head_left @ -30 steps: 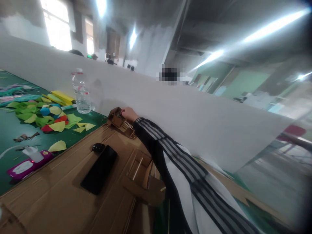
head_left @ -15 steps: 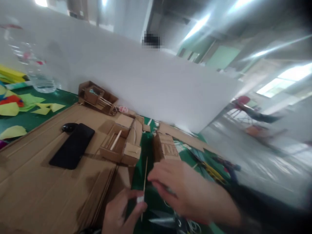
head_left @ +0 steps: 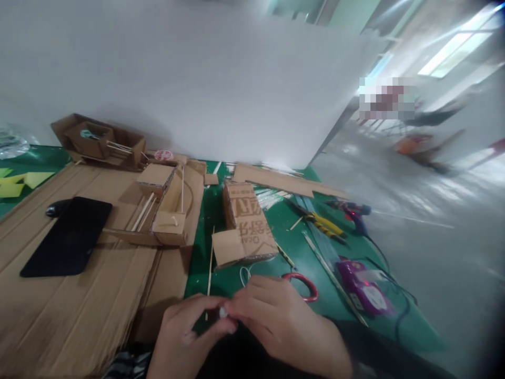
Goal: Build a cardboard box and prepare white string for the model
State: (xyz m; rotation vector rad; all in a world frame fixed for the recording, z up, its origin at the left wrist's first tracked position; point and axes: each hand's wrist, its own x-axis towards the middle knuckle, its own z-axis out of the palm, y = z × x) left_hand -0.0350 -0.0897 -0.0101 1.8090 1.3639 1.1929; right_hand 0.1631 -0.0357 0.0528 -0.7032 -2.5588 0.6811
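My left hand (head_left: 189, 334) pinches a small white piece (head_left: 223, 311) between thumb and forefinger; its exact kind is too small to make out. My right hand (head_left: 280, 321) is closed, with its fingertips touching the same piece from the right. A thin wooden stick (head_left: 211, 263) lies on the green table just beyond my fingers. Past my right hand is a cardboard box with printing (head_left: 252, 221). The red handle of scissors (head_left: 303, 287) and a loop of white string (head_left: 244, 275) show beside that hand.
Cardboard sheets (head_left: 79, 321) cover the left side, bearing a black phone-like slab (head_left: 69, 237), a mouse (head_left: 57, 209) and an open cardboard construction (head_left: 169, 226). Yellow-handled pliers (head_left: 325, 226), a glue gun (head_left: 355, 213) and a purple device with a cord (head_left: 365, 289) lie at right.
My right hand has come in to meet the left at the white piece. The view has turned right and downward, showing more of the table's right side.
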